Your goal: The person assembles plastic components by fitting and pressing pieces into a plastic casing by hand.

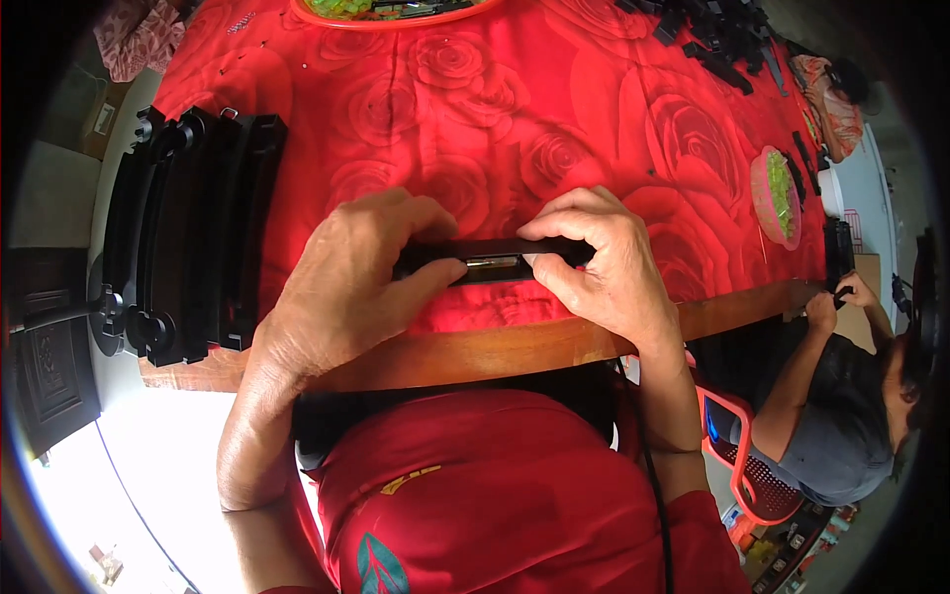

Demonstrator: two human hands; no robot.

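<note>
Both hands hold 1 long black plastic part (495, 259) just above the near edge of the desk (515, 348). The left hand (346, 287) has its grip clenched on the part's left end, thumb by a metal insert (492, 262). The right hand (604, 262) grasps the right end. A stack of black parts (193, 233) lies far left.
</note>
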